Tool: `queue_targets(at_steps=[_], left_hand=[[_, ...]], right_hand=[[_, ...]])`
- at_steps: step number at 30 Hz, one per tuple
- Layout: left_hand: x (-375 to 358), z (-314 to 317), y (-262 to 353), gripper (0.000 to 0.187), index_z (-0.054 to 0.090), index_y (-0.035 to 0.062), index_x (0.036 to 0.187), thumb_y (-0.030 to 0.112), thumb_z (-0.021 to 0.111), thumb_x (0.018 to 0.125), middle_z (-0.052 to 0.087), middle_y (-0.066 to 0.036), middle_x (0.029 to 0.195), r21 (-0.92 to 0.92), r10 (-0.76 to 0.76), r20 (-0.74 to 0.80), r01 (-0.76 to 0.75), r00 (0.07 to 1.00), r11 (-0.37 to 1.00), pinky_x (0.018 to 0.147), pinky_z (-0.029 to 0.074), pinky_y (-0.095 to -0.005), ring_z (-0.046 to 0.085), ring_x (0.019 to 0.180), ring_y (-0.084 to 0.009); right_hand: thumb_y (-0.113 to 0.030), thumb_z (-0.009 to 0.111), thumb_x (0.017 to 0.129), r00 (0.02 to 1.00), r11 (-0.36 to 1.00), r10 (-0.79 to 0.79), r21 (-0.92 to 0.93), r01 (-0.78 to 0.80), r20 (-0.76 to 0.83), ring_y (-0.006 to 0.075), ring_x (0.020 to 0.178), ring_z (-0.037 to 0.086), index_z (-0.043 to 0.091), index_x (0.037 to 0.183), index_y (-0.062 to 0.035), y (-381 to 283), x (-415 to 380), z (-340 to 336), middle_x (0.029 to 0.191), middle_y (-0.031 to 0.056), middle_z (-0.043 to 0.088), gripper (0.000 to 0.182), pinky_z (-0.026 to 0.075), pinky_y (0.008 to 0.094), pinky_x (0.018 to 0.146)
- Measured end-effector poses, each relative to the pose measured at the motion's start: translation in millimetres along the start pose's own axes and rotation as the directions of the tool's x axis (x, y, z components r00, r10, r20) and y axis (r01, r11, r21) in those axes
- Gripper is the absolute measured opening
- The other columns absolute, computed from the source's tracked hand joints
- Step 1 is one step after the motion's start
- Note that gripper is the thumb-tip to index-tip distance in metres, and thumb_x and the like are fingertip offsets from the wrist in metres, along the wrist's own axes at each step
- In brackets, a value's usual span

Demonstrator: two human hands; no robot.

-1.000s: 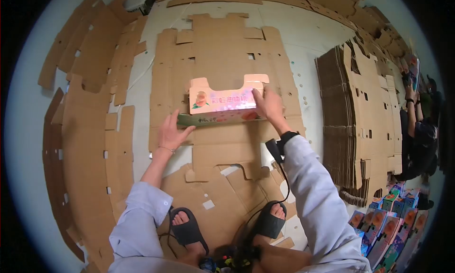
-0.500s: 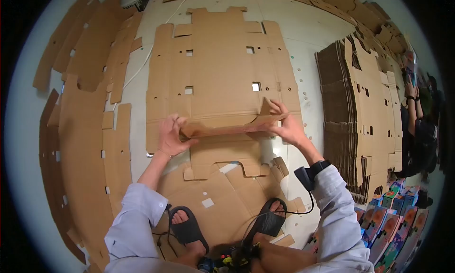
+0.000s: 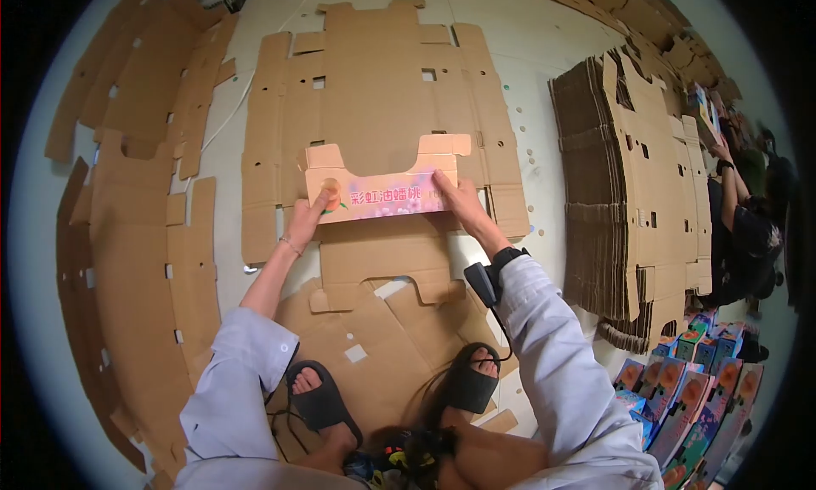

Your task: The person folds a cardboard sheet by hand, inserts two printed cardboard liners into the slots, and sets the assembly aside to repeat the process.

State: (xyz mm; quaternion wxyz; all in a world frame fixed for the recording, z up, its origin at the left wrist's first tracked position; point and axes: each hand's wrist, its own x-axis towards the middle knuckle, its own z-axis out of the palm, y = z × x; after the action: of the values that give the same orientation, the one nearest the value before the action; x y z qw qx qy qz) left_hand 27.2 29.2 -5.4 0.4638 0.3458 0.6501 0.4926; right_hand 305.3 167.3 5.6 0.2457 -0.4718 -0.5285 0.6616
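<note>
Printed flap point(image 3: 378, 194): lower edge hidden behind left hand point(image 3: 303, 222) and right hand point(image 3: 456, 203); small print beyond the large characters unreadable. Co-worker point(image 3: 752, 226) at right cut off by lens vignette. Stack of printed boxes point(image 3: 688, 405) partly cropped; artwork blurred.

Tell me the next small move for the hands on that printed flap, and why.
Probably press the printed flap flat along its fold. Both the left hand and right hand already pin its lower corners against the cardboard sheet, and the flap lies folded over, print side up, so the crease looks ready for firming.
</note>
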Motion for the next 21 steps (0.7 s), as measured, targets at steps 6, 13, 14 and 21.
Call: queue_targets(at_steps=[6,13,14,21], left_hand=[[10,-3,0,0.054,0.067,-0.0013,0.098,0.05,0.054,0.09,0.065,-0.005,0.088,0.111,-0.039,0.018,0.036,0.999,0.993,0.073,0.045,-0.0239,0.057,0.082,-0.0084],[59,-5,-1,0.053,0.068,-0.0033,0.098,0.048,0.06,0.086,0.067,-0.006,0.089,0.024,-0.044,-0.041,0.045,0.998,0.999,0.07,0.045,-0.024,0.06,0.081,-0.0102],[67,-7,-2,0.053,0.068,-0.003,0.099,0.048,0.06,0.086,0.068,-0.007,0.09,0.039,-0.056,-0.039,0.058,0.998,0.998,0.071,0.045,-0.0241,0.06,0.082,-0.0108],[113,-10,-8,0.053,0.067,-0.0018,0.104,0.048,0.06,0.086,0.068,-0.008,0.09,-0.024,-0.131,-0.081,0.129,0.988,0.991,0.072,0.047,-0.0265,0.062,0.082,-0.0134]], right_hand=[[-0.038,0.058,0.09,1.0,0.999,-0.001,0.046,0.002,-0.025,0.0117,0.08,0.06,0.063,0.102,0.004,-1,5,1,0.091,0.0062,0.066,0.044,0.048,0.0282,0.071],[-0.04,0.057,0.089,0.997,0.998,0.027,-0.048,-0.031,-0.078,0.0165,0.081,0.062,0.064,0.098,0.0075,-20,47,1,0.091,0.011,0.067,0.049,0.048,0.032,0.072],[-0.04,0.057,0.089,0.995,0.997,0.027,-0.066,-0.033,-0.096,0.017,0.081,0.062,0.064,0.098,0.0077,-25,52,2,0.09,0.0114,0.067,0.05,0.048,0.0323,0.072],[-0.048,0.057,0.083,0.983,0.984,0.009,-0.174,-0.041,-0.183,0.0216,0.076,0.062,0.064,0.086,0.01,-14,111,-2,0.081,0.0159,0.066,0.058,0.048,0.0351,0.07]])
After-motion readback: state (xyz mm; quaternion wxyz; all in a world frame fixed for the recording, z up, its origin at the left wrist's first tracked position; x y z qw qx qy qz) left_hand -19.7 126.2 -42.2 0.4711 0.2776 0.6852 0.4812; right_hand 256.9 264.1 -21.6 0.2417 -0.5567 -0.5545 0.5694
